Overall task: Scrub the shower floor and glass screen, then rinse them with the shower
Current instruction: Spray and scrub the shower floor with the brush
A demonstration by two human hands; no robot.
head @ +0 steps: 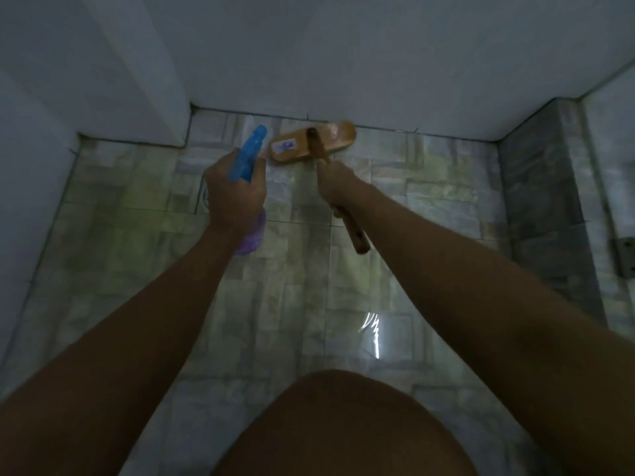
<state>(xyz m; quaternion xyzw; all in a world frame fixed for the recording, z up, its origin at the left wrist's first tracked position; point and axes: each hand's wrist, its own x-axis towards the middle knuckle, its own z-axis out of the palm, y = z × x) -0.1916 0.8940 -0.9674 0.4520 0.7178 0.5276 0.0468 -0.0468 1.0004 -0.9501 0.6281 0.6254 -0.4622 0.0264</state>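
Note:
My left hand [233, 190] grips a spray bottle [250, 156] with a blue trigger head pointing forward and a purple body showing below the wrist. In my right hand [335, 182] is the wooden handle of a scrub brush [311, 142]; its flat wooden head lies on the tiled shower floor [302, 286] against the far wall. The handle's end sticks out behind my right wrist. The floor is pale stone-pattern tile and looks wet and shiny.
White walls [378, 63] close the floor at the back and left, with a jutting corner at the back left. A darker tiled kerb [546, 207] runs along the right side, with a metal bracket [623, 255] beyond it. My knee [343, 427] fills the bottom centre.

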